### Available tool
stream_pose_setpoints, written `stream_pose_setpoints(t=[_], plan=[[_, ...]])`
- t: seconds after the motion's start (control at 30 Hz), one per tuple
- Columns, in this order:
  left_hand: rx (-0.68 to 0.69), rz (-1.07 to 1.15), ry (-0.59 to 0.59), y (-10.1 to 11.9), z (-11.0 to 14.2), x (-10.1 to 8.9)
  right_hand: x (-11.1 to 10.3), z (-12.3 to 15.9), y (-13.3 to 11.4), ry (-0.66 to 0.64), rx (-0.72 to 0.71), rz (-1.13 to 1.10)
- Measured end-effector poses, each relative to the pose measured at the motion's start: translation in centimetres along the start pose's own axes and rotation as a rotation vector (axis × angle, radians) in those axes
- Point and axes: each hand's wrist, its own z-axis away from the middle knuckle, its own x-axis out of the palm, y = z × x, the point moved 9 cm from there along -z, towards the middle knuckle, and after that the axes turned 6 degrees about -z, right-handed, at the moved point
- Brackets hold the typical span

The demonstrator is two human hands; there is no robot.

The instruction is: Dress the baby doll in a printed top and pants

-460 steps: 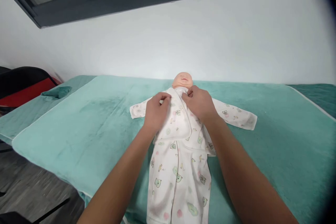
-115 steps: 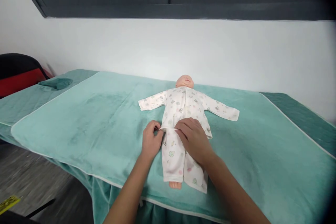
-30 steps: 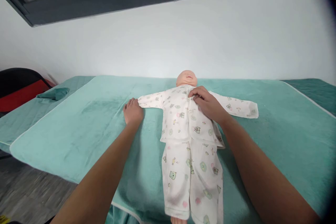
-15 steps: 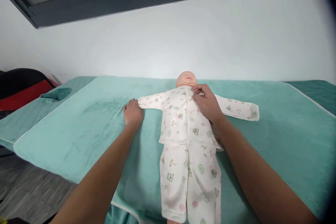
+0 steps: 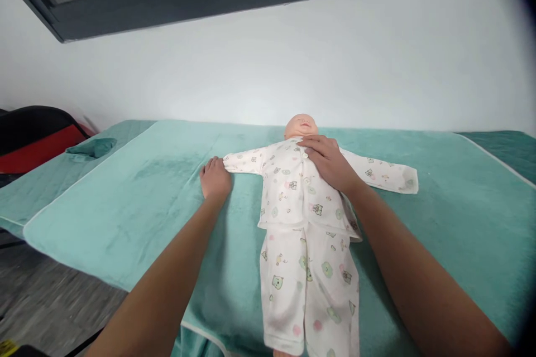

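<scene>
A baby doll lies on its back, head toward the wall. It wears a white printed shirt and matching trousers. My left hand is at the end of the left-side sleeve, fingers curled round the cuff; the doll's hand there is hidden. My right hand lies on the upper chest with fingers stretched out, next to a small white button. The other sleeve extends flat to the right. One foot shows at the bottom edge.
A light green plush cover is spread over the bed. At the far left stands a red and black chair, near a face hole in the bed. Behind rises a white wall under a dark window frame.
Earlier the shirt's front lay crossed over, then both hands were at its hem. Half a second ago my right fingers pinched near the collar; they now lie flat. My left hand stays at the cuff.
</scene>
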Motion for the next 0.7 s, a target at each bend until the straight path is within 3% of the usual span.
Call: stream_pose_setpoints(t=[0.3, 0.57, 0.7], plan=[[-0.014, 0.012, -0.007, -0.1, -0.1, 0.1, 0.6, -0.6, 0.8, -0.073, 0.101, -0.029], [0.004, -0.001, 0.034, 0.2, 0.1, -0.6, -0.4, 1.0, 1.7, 0.04, 0.108, -0.26], [-0.005, 0.011, 0.023, 0.3, 0.3, -1.0, -0.2, 2.1, 1.7, 0.031, 0.125, -0.313]])
